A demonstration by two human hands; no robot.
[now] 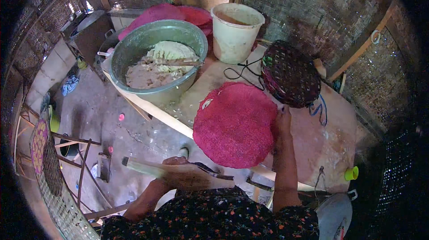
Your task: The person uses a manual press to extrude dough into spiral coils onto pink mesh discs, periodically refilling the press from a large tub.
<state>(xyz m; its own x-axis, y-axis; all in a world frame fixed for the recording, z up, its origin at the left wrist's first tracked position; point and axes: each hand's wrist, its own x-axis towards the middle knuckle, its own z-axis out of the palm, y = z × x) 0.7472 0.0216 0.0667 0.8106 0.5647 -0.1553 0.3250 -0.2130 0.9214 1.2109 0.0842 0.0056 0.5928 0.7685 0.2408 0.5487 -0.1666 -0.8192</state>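
My left hand (176, 168) is closed round a long, flat wooden board (147, 167), held out over the front of my body. At the right rim of a pink, rough-textured round sheet (237, 126) is my right hand (281, 121); it appears to grip the edge, though part of the fingers is hidden. The sheet reaches past the table's front edge and bears a small pale patch at its upper left. Behind it on the left, a large green-grey basin (120, 67) holds a pale crumbly mass (154, 72) with a wooden stick (178, 63) lying on top.
A white bucket (237, 34) stands behind the basin's right side. On the wooden table (330, 146) lies a dark woven basket (292, 76) with black and blue cords. A yellow-green cup (351, 173) sits at the right edge. Pink sheets (156, 14) are at the back.
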